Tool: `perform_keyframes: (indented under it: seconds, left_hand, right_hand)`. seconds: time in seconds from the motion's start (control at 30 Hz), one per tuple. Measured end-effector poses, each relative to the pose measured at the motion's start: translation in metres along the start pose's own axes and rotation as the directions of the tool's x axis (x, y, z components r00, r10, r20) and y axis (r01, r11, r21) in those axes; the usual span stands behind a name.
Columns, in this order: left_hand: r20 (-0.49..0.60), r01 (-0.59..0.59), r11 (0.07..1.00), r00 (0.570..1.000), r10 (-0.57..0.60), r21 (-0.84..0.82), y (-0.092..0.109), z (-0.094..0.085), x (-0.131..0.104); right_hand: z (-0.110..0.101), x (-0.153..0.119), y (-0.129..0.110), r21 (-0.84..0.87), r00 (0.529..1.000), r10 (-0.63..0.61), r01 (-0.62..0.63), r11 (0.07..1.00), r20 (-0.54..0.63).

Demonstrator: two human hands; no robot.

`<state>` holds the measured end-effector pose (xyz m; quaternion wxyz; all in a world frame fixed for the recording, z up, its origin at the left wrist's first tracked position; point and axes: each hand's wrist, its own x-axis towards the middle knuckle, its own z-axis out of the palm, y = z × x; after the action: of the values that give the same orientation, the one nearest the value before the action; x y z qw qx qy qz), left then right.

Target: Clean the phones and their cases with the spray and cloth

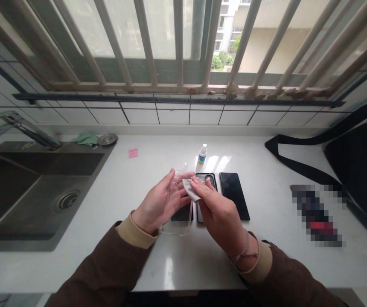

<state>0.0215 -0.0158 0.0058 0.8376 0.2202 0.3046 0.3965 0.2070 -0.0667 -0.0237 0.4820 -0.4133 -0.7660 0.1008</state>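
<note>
A clear phone case (175,233) rests in my left hand (158,198), its transparent edges showing around my palm and fingers. My right hand (217,209) pinches a small white cloth (190,189) close to the fingers of the left hand. Under my hands a dark phone (182,214) lies on the counter, partly hidden. Beside it is a black-rimmed phone or case (199,215) with a camera area at its top, mostly covered by my right hand. To the right lies a flat black phone-like slab (234,194). A small white bottle (202,154) with a blue and yellow label stands behind them.
A sink (42,200) with a chrome faucet (26,128) is on the left. Near its back corner sit a green cloth (86,139) and a metal drain cover (107,139). A pink note (133,153) lies on the white counter (100,256). Black straps (301,164) spread on the right.
</note>
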Motion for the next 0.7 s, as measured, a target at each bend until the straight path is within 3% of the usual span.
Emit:
perform_keyframes:
  seconds: [0.1,0.2,0.33,0.47,0.57,0.63,0.7]
  left_hand:
    - [-0.029,-0.031,1.0,0.999,0.031,0.005,-0.006,0.001,0.004]
    - [-0.171,-0.127,0.991,0.978,0.119,-0.038,-0.005,-0.001,0.009]
    - [-0.376,-0.277,0.956,0.9,0.222,-0.097,0.009,-0.005,0.011]
    - [-0.469,-0.419,0.901,0.821,0.324,-0.111,0.021,-0.008,0.01]
    - [-0.47,-0.423,0.898,0.821,0.325,-0.119,0.024,-0.01,0.01]
    - [-0.409,-0.366,0.924,0.864,0.294,-0.109,0.024,-0.012,0.011]
    - [-0.324,-0.285,0.955,0.914,0.245,-0.083,0.024,-0.013,0.01]
  right_hand:
    - [0.007,-0.002,0.002,-0.077,0.996,-0.052,0.057,0.995,0.074]
    - [0.011,-0.004,0.002,-0.051,0.979,-0.108,0.119,0.992,0.175]
    - [0.012,-0.006,-0.004,0.09,0.929,-0.205,0.186,0.979,0.308]
    - [0.006,-0.004,-0.013,0.264,0.914,-0.209,0.119,0.957,0.347]
    - [-0.002,-0.002,-0.018,0.336,0.952,-0.116,0.015,0.942,0.283]
    - [-0.007,-0.001,-0.017,0.33,0.983,0.038,-0.097,0.939,0.178]
    - [-0.009,-0.001,-0.012,0.321,0.971,0.235,-0.234,0.918,0.036]
